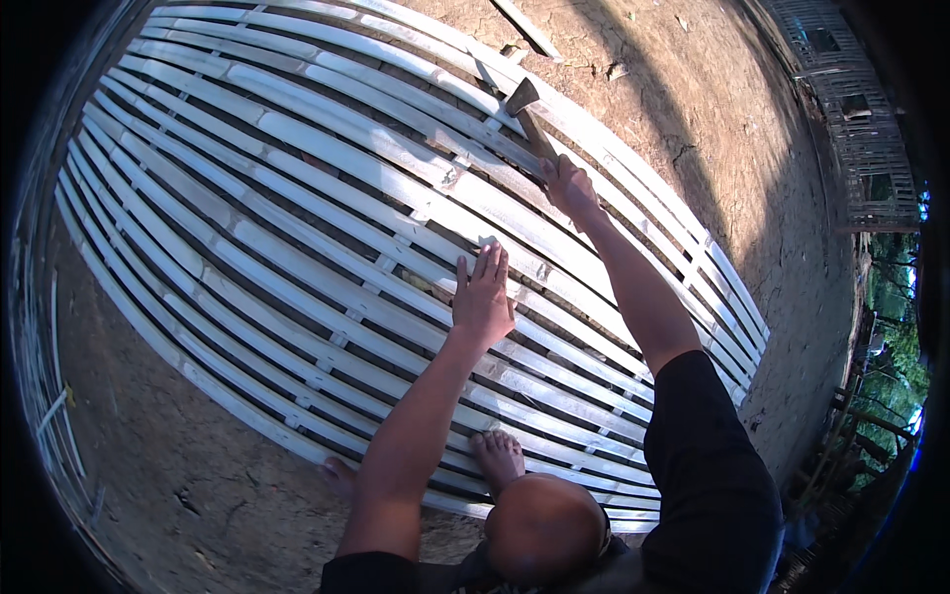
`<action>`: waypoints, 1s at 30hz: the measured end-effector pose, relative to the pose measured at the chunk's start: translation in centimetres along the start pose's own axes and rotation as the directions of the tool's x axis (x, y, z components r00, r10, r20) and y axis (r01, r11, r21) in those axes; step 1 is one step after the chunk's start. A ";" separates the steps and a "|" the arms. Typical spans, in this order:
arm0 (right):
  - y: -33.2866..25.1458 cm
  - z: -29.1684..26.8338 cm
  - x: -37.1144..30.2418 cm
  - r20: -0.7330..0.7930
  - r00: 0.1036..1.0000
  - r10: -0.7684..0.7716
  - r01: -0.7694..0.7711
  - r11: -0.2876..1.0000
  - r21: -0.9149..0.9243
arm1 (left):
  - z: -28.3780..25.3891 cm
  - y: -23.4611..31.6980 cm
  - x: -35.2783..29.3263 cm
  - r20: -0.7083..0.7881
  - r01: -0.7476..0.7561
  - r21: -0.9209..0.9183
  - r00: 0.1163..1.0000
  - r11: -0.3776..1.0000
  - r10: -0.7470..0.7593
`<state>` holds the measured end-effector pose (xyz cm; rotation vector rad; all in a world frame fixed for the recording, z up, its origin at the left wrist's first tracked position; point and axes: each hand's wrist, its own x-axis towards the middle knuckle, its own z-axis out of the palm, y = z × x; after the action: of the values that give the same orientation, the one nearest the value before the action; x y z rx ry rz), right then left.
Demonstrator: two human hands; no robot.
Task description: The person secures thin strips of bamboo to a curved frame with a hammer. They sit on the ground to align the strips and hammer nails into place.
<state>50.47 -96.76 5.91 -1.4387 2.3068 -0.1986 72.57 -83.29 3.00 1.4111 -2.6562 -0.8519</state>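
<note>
A wide panel of pale split-bamboo slats (386, 153) lies under both my hands, its slats running lengthwise over several crosspieces. My left hand (484, 305) rests on the middle slats with its fingers stretched out, holding nothing. Farther off and to the right, my right hand (572, 191) is closed round the wooden handle of a hatchet (535, 132). The hatchet's dark metal head points away from me over the far slats. I cannot tell whether it touches them. My bare foot (499, 459) stands on the near slats below my bent knee.
Bare, cracked earth (673, 119) surrounds the panel, with a loose wooden strip (527, 30) beyond its far edge. A slatted fence (841, 109) stands at the far right. Thin poles or strips (61, 396) lie at the left edge.
</note>
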 end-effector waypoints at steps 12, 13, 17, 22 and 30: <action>-1.9 -8.3 5.5 0.176 0.922 -0.344 0.386 0.850 -0.359 | 0.2 -0.5 -0.1 -0.022 0.003 0.012 1.000 1.000 -0.003; -1.8 -9.5 6.3 0.335 0.901 -0.276 0.407 0.803 -0.436 | 0.0 -0.1 -0.1 0.014 0.010 0.005 1.000 1.000 -0.010; -0.3 -11.2 7.1 0.301 0.903 -0.308 0.412 0.822 -0.393 | -0.9 0.0 0.0 0.053 0.027 0.040 0.998 0.999 -0.029; 1.9 -3.8 2.9 0.021 0.974 -0.226 0.227 0.970 -0.088 | 0.0 -0.1 -0.2 0.026 0.018 0.039 0.999 0.999 -0.019; 3.3 -0.5 1.4 -0.086 0.974 -0.210 0.216 0.974 0.063 | 0.9 0.0 0.0 -0.068 -0.019 -0.012 0.998 1.000 0.018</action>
<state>47.04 -96.57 4.88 -1.6679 2.1784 -0.4033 72.27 -82.88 2.20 1.3851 -2.6051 -0.8028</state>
